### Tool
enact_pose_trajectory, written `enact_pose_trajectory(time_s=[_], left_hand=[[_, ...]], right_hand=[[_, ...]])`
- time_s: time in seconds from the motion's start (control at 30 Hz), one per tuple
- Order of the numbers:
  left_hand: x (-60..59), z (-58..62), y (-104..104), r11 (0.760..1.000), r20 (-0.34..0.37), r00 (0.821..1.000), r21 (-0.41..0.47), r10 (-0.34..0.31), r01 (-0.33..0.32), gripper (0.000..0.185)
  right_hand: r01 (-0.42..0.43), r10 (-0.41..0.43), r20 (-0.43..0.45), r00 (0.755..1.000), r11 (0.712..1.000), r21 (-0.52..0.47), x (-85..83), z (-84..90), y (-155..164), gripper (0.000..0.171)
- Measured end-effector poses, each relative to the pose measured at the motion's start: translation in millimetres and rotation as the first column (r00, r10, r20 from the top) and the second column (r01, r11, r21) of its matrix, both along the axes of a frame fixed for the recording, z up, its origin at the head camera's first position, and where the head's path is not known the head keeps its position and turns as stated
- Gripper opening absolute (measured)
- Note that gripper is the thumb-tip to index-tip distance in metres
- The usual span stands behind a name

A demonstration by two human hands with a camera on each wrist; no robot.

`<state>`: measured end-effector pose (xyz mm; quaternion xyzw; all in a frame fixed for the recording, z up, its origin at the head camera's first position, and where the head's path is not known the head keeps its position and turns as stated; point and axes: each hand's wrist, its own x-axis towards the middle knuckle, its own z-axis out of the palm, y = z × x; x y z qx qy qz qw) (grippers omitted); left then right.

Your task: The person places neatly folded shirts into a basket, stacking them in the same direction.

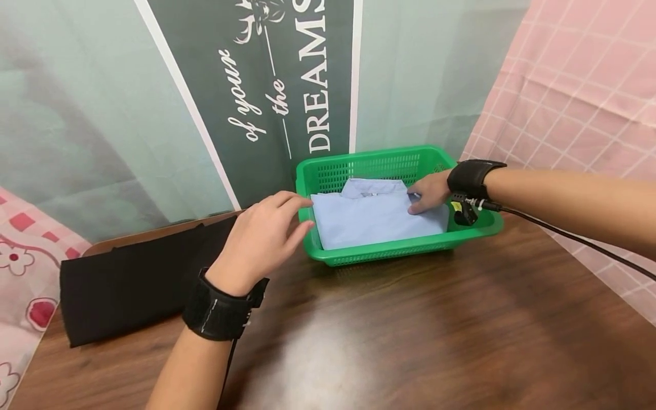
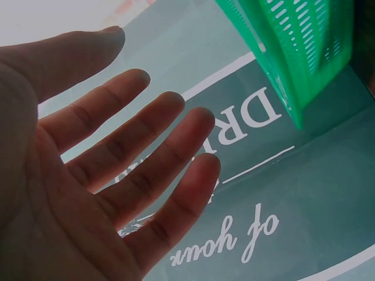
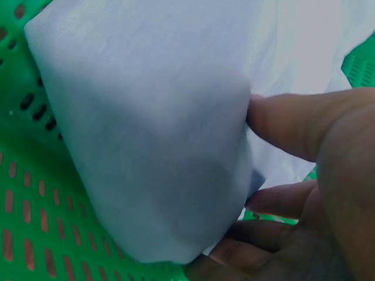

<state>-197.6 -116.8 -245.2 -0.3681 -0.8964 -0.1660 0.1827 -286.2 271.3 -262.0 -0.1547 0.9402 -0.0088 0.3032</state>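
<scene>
On the near side, bare brown table (image 1: 410, 341) with a glare patch, nothing lying there. Left forearm with black wrist strap comes up from the bottom edge; left hand (image 1: 263, 236) hovers with fingers spread and straight, holding nothing, fingertips just at the near-left rim of the green plastic basket (image 1: 389, 253). Left wrist view confirms it: open palm (image 2: 88, 193), fingers apart, no cloth in it, basket corner (image 2: 299, 58) beyond.

Left of that hand, a folded black garment (image 1: 128, 279) lies flat on the table, untouched, well apart from the basket's contents.

Middle distance: folded light blue shirt (image 1: 376, 219) sits inside the basket, collar toward the back wall, lying flat and neat, filling most of the floor. Right hand (image 1: 430, 193) is down on the shirt's right rear edge. Right wrist view shows the thumb (image 3: 293, 126) on top and fingers (image 3: 275, 202) curled underneath a fold of the blue shirt (image 3: 146, 129), so it pinches the cloth, basket mesh (image 3: 35, 234) below.

Progress call: blue shirt looks folded and placed in the basket, so that part reads as essentially done; what's left seems to be letting go with the right hand and maybe a last tidy. Black garment is not yet in the basket, likely outstanding.

Farthest back: green banner (image 1: 287, 85) with white lettering, pink checked cloth (image 1: 579, 85) at right.
</scene>
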Motion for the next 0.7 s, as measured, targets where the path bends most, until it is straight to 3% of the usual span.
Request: enact_pose_trajectory(time_s=[0.13, 0.33, 0.7], left_hand=[[6.4, 6.5, -1, 1.0, 0.001, 1.0, -0.024, 0.01, -0.01, 0.033], [14.4, 9.4, -4, 0.999, -0.006, 1.0, -0.041, 0.021, -0.021, 0.032], [21.9, -5.6, -28, 0.99, 0.036, 0.994, -0.104, 0.1, -0.096, 0.028]], right_hand=[[-0.003, 0.002, -0.021, 1.0, 0.999, -0.032, 8.8, 9.3, 4, 0.077], [-0.02, 0.006, -0.142, 0.99, 0.995, -0.099, 22.3, 20.5, 8, 0.069], [-0.121, 0.033, -0.331, 0.943, 0.961, -0.248, 55.2, 26.0, 16, 0.056]])
